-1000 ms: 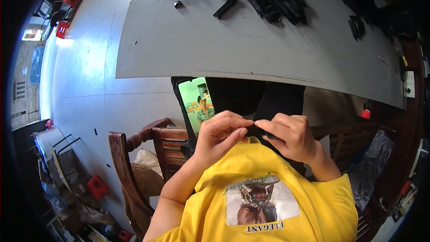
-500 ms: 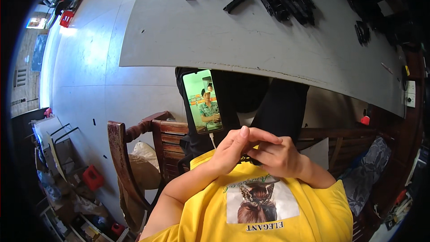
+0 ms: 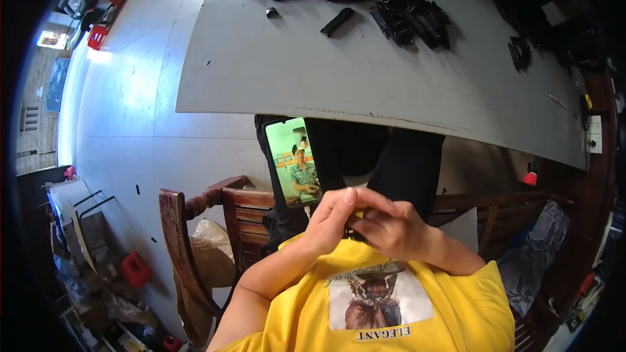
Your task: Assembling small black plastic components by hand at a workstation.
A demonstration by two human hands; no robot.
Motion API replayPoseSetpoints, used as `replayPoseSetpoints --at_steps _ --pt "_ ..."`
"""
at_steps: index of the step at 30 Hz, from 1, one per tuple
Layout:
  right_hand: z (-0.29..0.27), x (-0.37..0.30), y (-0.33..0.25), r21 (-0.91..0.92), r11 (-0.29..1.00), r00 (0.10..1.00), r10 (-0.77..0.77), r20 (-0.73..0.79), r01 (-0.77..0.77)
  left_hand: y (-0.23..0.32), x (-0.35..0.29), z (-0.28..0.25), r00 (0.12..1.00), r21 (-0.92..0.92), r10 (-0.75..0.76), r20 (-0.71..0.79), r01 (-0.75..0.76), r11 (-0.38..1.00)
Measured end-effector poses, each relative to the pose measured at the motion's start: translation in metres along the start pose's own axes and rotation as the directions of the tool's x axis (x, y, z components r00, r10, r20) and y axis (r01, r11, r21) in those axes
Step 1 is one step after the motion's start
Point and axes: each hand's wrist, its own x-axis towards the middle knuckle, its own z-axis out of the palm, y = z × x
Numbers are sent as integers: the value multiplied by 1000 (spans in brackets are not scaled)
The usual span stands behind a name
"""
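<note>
Peeking out between the bare left hand [image 3: 332, 216] and the bare right hand [image 3: 399, 233], which meet, a mostly hidden small black piece [image 3: 351, 231] looks light and stiff, probably pinchable by its ends; their grip I cannot tell. Ahead-left, nearby, sits a bright-screened rectangular phone [image 3: 292, 163]; beyond, the flat grey tabletop's [image 3: 326, 78] edge leaves a gap for lifting.

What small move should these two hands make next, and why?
Probably ease the left hand slightly away from the right hand. The two overlap in front of the yellow shirt, and only a bit of something dark shows between them, so parting them might give a clearer look at it.
</note>
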Motion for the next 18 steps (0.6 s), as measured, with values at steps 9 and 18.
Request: replayPoseSetpoints --at_steps 9,18 --pt "-27 38 61 67 966 948 259 -182 -251 59 72 -81 765 915 645 3 -263 307" --pt "-26 110 119 -95 930 861 285 -420 -355 110 180 -163 658 953 729 -190 301 -24"
